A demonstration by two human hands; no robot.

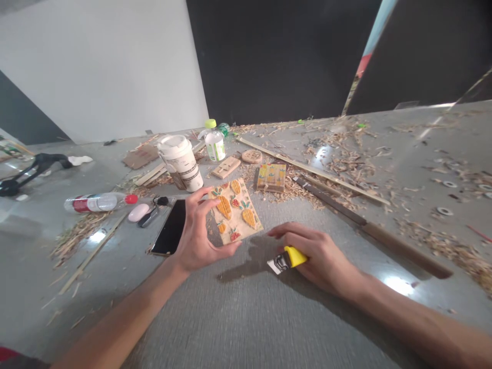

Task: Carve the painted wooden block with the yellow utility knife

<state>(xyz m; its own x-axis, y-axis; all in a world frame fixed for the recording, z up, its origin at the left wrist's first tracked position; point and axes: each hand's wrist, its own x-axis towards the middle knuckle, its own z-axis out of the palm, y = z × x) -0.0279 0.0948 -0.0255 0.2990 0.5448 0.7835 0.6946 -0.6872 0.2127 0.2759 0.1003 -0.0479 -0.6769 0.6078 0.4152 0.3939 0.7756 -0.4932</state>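
Between the thumb and fingers of my left hand (200, 230) is a square carved wooden tile (239, 211), tilted up with its face toward me. Orange pineapple-like shapes, small red fruits and green leaves are painted on its pale face. To the right, my right hand (313, 251) is wrapped around a yellow utility knife (294, 257). The short blade points left, just above the table and apart from the tile. Most of the knife's handle is hidden in my palm. Beyond the tile, a second painted wood block (271, 177) lies among shavings.
A white paper cup (180, 161) and a green-capped bottle (214, 142) stand behind my left hand. A phone (169, 230) and a lying bottle (100, 202) are at left. A long brown-handled file (403, 250), a wood strip (319, 171) and scattered shavings lie right.
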